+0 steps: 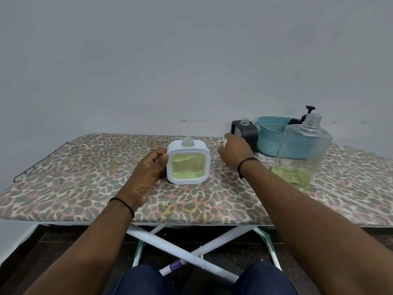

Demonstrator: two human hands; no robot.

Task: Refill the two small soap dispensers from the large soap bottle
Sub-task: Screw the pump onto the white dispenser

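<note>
My left hand (146,173) grips the white square soap dispenser (188,162) at its nine o'clock side. My right hand (234,151), fingers curled, pinches something small and white, hiding the black dispenser (246,130). The large clear bottle (302,150) stands at three o'clock.

Two small soap dispensers stand here: a white one (188,162) in the middle and a black one (244,133) far right. One large soap bottle (302,145) and one teal basket (268,143) stand at the right.

Patterned ironing board (85,188) (cross-legged): white dispenser (188,165), black dispenser (244,130), large bottle (302,145), teal basket (270,141)
</note>
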